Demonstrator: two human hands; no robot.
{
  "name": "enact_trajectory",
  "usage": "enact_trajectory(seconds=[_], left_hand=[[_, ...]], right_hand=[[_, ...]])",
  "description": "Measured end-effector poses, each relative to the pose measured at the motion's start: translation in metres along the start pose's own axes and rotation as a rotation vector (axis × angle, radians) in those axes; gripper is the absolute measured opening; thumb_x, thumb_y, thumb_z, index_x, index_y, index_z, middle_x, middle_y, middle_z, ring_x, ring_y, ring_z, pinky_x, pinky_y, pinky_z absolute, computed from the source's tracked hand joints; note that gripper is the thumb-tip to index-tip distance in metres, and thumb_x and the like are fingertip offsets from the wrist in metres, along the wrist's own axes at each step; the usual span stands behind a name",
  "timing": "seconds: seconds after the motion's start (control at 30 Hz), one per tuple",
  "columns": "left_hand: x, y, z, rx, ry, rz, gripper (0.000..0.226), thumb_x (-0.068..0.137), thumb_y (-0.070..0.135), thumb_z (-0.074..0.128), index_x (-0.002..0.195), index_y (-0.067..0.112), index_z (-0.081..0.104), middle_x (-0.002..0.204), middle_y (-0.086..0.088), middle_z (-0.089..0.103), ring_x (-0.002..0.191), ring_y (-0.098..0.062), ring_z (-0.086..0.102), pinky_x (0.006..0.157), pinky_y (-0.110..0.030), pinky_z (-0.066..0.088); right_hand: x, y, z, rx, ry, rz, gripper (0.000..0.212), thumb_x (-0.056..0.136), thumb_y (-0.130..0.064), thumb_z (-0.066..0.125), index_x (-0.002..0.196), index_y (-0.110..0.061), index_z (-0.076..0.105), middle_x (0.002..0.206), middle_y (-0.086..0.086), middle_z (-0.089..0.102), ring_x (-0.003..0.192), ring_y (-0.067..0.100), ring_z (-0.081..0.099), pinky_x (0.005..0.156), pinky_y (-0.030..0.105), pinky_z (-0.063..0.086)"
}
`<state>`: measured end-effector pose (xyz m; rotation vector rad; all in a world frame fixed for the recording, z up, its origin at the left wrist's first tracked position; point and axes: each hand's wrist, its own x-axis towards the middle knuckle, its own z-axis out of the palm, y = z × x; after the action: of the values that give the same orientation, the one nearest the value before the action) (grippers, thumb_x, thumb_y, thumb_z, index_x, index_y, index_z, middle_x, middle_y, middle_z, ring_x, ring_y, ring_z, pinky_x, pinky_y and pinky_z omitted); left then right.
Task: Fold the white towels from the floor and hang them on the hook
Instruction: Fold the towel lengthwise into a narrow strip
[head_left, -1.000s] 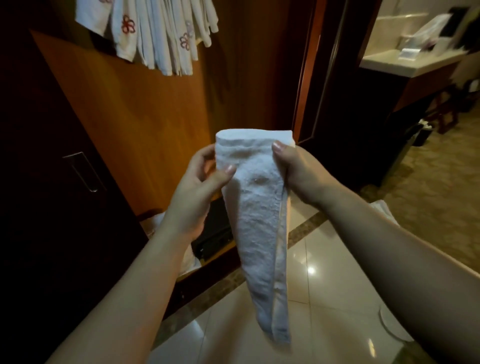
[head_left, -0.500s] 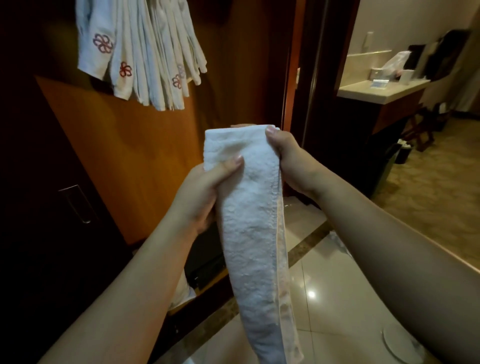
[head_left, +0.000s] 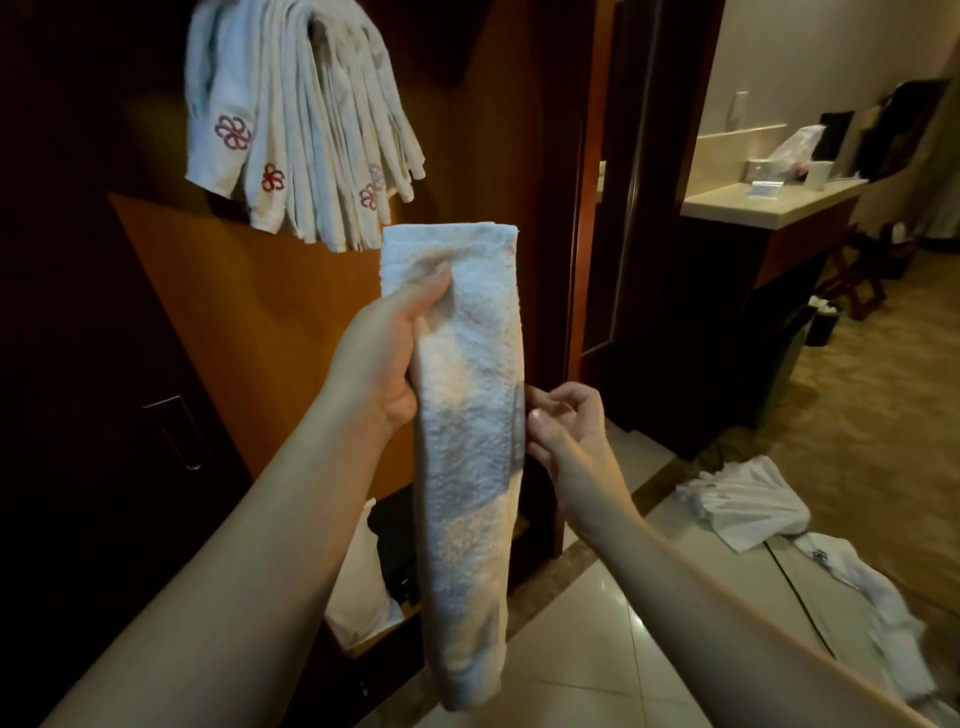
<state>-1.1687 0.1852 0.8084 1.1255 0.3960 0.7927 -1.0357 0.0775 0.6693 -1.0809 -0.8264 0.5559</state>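
Note:
A folded white towel (head_left: 470, 426) hangs as a long narrow strip in front of me. My left hand (head_left: 387, 358) grips it near the top, thumb across the front. My right hand (head_left: 563, 426) is beside the towel's right edge at mid-height, fingers loosely curled, fingertips at the edge; no grasp shows. Above and to the left, several folded white towels (head_left: 296, 130) with flower marks hang in a bunch on the wooden wall; the hook itself is hidden by them. More white towels (head_left: 748, 501) lie crumpled on the tiled floor at the right.
A dark wooden wardrobe door with a metal handle (head_left: 176, 434) stands at the left. A door frame (head_left: 587, 208) is straight ahead. A counter (head_left: 769, 200) with small items is at the right rear, a dark bin (head_left: 823, 325) below it.
My right hand has let go of the towel's top corner and dropped to its right edge at mid-height. The towel has risen toward the hanging bunch, held by my left hand alone.

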Motion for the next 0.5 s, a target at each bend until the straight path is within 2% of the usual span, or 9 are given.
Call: enact_trajectory(seconds=[0.07,0.13,0.23,0.33,0.37,0.43,0.5], left_hand=[[0.0,0.002,0.002,0.022,-0.01,0.013,0.03,0.09,0.029,0.07,0.115,0.012,0.067,0.105,-0.011,0.077,0.097,-0.029,0.075,0.074,-0.044,0.062],[0.0,0.005,0.004,0.027,-0.028,0.034,0.026,0.09,0.029,0.07,0.111,0.013,0.069,0.104,-0.01,0.077,0.097,-0.029,0.075,0.073,-0.043,0.062],[0.001,0.009,0.006,0.038,-0.039,0.063,0.02,0.091,0.027,0.069,0.107,0.015,0.07,0.102,-0.009,0.078,0.095,-0.027,0.075,0.069,-0.041,0.062],[0.001,0.012,0.005,0.085,-0.027,0.085,0.023,0.091,0.029,0.07,0.111,0.017,0.069,0.104,-0.007,0.077,0.098,-0.026,0.075,0.077,-0.043,0.062],[0.002,0.013,0.004,0.1,-0.02,0.094,0.025,0.091,0.03,0.07,0.112,0.017,0.068,0.105,-0.006,0.077,0.099,-0.026,0.075,0.079,-0.044,0.061],[0.003,0.017,0.001,0.125,-0.007,0.121,0.026,0.09,0.031,0.071,0.113,0.018,0.068,0.106,-0.005,0.077,0.099,-0.025,0.074,0.083,-0.045,0.06],[0.005,0.021,-0.002,0.155,0.007,0.145,0.026,0.089,0.032,0.072,0.11,0.018,0.068,0.103,-0.004,0.078,0.098,-0.024,0.075,0.081,-0.043,0.061]], right_hand=[[-0.005,-0.001,0.008,-0.167,-0.044,-0.042,0.033,0.078,-0.051,0.074,0.103,-0.049,0.053,0.107,-0.023,0.067,0.096,0.001,0.067,0.083,0.021,0.054],[-0.006,-0.003,0.015,-0.289,-0.057,-0.069,0.03,0.081,-0.052,0.072,0.102,-0.057,0.052,0.106,-0.032,0.063,0.097,-0.004,0.066,0.078,0.012,0.051],[-0.004,-0.005,0.021,-0.331,-0.085,-0.067,0.027,0.081,-0.058,0.07,0.104,-0.059,0.056,0.11,-0.026,0.067,0.1,-0.002,0.068,0.078,0.015,0.054],[-0.003,-0.009,0.023,-0.421,-0.085,-0.109,0.01,0.089,-0.059,0.061,0.097,-0.055,0.058,0.101,-0.023,0.069,0.089,-0.004,0.068,0.069,0.009,0.05],[-0.003,-0.011,0.023,-0.44,-0.085,-0.117,0.006,0.092,-0.059,0.056,0.096,-0.055,0.057,0.099,-0.022,0.069,0.085,-0.002,0.068,0.065,0.01,0.049],[-0.002,-0.012,0.025,-0.462,-0.063,-0.142,0.011,0.096,-0.061,0.044,0.095,-0.054,0.053,0.095,-0.014,0.066,0.078,0.006,0.065,0.059,0.018,0.049],[-0.002,-0.013,0.027,-0.464,-0.026,-0.186,0.016,0.096,-0.063,0.037,0.092,-0.055,0.049,0.092,-0.012,0.062,0.074,0.009,0.061,0.059,0.018,0.045]])
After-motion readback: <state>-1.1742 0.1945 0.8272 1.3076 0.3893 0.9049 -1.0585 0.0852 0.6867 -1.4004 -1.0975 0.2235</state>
